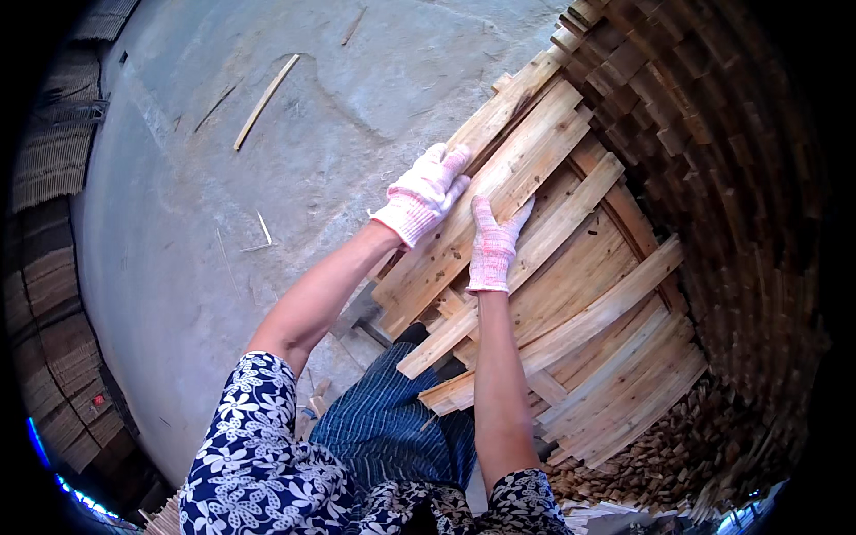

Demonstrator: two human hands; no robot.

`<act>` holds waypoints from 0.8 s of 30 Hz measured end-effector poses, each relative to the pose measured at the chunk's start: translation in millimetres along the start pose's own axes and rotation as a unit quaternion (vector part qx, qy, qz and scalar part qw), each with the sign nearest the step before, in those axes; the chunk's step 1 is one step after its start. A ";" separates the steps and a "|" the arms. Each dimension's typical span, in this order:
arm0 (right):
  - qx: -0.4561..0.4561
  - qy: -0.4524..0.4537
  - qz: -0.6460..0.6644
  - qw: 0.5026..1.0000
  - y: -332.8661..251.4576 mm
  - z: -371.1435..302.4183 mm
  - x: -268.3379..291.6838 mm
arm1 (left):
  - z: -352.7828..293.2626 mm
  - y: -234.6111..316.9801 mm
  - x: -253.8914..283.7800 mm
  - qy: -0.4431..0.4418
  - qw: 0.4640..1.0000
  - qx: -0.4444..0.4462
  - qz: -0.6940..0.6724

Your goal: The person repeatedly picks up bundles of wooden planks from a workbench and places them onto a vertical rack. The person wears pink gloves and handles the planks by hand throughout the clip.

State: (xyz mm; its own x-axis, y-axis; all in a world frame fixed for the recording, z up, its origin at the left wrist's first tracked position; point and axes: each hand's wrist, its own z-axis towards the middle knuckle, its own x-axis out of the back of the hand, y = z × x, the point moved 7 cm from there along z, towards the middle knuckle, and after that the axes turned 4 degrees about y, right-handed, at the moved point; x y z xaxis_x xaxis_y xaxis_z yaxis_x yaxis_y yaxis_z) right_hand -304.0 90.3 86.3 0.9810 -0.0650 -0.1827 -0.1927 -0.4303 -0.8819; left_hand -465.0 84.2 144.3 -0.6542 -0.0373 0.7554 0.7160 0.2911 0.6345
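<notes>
Both hands wear white and pink knitted gloves. My left hand [426, 193] is at the left edge of a wide, pale wooden plank [517, 174], its fingers curled over that edge. At the plank's right edge, my right hand [496, 241] grips it with the thumb on the near side; some fingertips are hidden. Another plank [510, 96] lies alongside, beyond my left hand. Under and to the right of the wide plank is a pile of loose boards, with a narrow strip [571, 209] and a long slat [606, 299] lying slantwise across it.
A tall stack of cut wood [713, 143] rises close on the right, with many short pieces [660, 455] piled below. Several thin scraps, among them a long stick [266, 102], lie on the grey concrete floor [196, 205]. Bundled stacks [53, 285] line the far left.
</notes>
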 end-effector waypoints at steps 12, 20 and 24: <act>-0.066 -0.032 -0.145 0.987 -5.7 -1.1 -11.8 | -9.7 -61.8 -10.4 -0.049 0.982 0.177 -0.045; 0.040 0.240 -0.694 0.678 -114.5 -35.8 180.1 | -81.6 132.5 -75.3 0.043 0.976 -0.159 0.141; -0.062 0.225 -0.535 0.812 -76.8 -42.9 215.1 | -83.5 103.7 -142.2 -0.046 0.993 0.046 0.098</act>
State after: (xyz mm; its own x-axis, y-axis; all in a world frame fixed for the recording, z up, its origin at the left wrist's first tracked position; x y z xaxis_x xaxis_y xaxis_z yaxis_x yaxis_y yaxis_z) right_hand -77.2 70.7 133.4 0.4995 0.0961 0.8610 0.7517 -0.5422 -0.3755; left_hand -277.4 39.9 116.4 -0.5278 0.1150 0.8416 0.8088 0.3705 0.4566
